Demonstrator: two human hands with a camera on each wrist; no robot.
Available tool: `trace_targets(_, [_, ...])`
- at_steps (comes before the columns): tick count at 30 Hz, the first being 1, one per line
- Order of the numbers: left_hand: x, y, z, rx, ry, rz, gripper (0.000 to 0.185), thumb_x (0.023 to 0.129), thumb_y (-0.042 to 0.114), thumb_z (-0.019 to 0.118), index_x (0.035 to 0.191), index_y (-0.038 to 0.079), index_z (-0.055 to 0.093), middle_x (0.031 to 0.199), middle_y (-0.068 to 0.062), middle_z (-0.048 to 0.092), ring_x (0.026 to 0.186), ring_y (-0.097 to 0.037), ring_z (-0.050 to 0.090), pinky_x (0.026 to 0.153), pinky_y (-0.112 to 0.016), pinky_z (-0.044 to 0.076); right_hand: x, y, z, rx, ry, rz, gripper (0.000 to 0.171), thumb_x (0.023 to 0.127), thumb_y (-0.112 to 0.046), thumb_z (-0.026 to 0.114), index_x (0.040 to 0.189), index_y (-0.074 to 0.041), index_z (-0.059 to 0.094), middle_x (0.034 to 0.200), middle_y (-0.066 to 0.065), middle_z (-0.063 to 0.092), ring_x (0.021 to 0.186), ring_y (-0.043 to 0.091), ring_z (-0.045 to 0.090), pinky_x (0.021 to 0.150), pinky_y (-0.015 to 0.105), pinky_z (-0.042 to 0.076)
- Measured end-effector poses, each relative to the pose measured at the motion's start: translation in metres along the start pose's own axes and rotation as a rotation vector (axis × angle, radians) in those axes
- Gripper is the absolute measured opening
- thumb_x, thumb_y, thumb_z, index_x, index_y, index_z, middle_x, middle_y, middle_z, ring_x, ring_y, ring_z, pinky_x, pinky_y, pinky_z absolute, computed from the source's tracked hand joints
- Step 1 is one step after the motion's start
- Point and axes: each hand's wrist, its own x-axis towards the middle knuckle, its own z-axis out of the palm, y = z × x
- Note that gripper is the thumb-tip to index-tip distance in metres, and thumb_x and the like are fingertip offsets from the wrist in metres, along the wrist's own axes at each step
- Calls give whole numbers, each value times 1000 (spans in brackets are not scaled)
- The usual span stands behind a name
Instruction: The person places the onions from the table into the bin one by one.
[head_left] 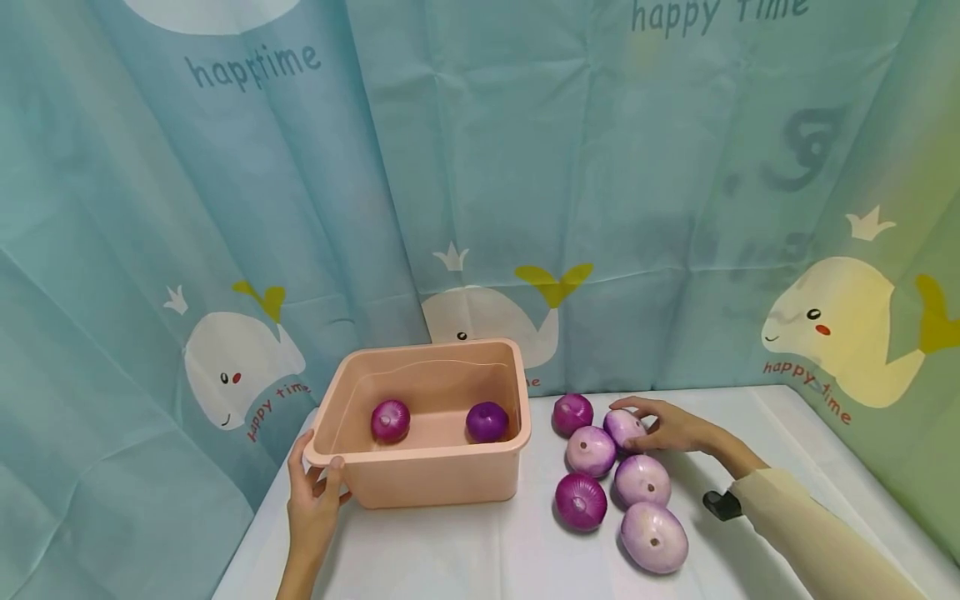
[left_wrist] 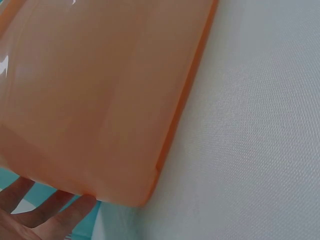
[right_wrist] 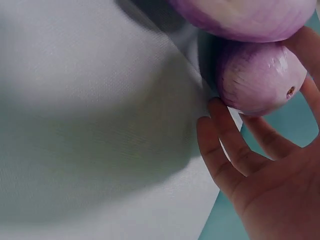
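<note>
My left hand grips the left front corner of a pink plastic bin, thumb at the rim and fingers along its outer side. In the left wrist view, several fingertips touch the wall of the bin. Inside it lie a red onion on the left and a darker purple onion on the right. My right hand holds a pale purple onion at the back of a group, thumb and fingers on opposite sides of it, as the right wrist view also shows.
Around the held onion are several others: a dark red onion behind, pale ones beside and in front, another dark red onion nearer. A white cloth covers the table. Blue whale-print curtains hang behind and at the sides.
</note>
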Motion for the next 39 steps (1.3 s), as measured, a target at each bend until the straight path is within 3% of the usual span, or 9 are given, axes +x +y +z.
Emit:
trace_targets(7, [1,0,0,12,0,-5,68,107,27,56,162,27,18,152,-28,45,103,-15,64,70,-37,63,-1,-10,-8,-93,28,-13,54,91,-23,80,138,-7,58,129,17,62,109,29,60,78,31,57])
trace_targets(11, [0,0,-1,-5,-12,-10,68,107,27,56,163,27,18,152,-29,45,97,-1,62,70,-35,62,1,-23,-19,-86,22,-19,56,90,-21,81,138,-4,57,133,20,60,110,32,57,77,32,57])
trace_targets(14, [1,-1,-1,-2,-15,-18,68,107,27,56,163,27,17,153,-29,44,94,4,60,71,-36,63,4,-30,-27,-86,20,-30,56,90,-19,81,138,-4,57,135,21,58,103,27,58,75,31,57])
trace_targets(21, [1,-1,-1,16,-11,-17,69,107,27,56,163,27,16,152,-29,45,99,-11,63,71,-39,63,13,-50,-44,-105,92,-129,53,88,-10,82,136,-4,60,130,19,60,89,14,60,68,29,57])
trace_targets(25, [0,0,-1,15,-7,-5,68,107,27,55,163,27,16,151,-30,45,106,-29,66,70,-38,63,18,-64,-53,-153,161,-150,54,86,-11,84,135,-7,61,124,15,64,80,12,61,67,28,56])
trace_targets(28, [0,0,-1,16,-2,-1,67,107,28,55,163,27,17,151,-30,45,109,-38,65,69,-37,63,22,-73,-59,-194,199,-135,55,86,-15,84,136,-10,61,124,14,64,78,14,63,68,29,56])
trace_targets(34, [-1,1,0,24,4,-1,66,107,29,56,162,29,19,152,-28,46,101,-27,67,69,-36,63,30,-88,-68,-255,252,-116,58,86,-17,85,139,-12,59,134,14,61,94,26,63,76,40,58])
trace_targets(39, [-1,1,-1,12,-4,10,67,107,28,55,163,27,18,152,-30,44,107,-40,66,68,-39,63,35,-98,-71,-280,265,-89,61,86,-21,85,141,-16,58,138,13,59,92,28,65,77,40,58])
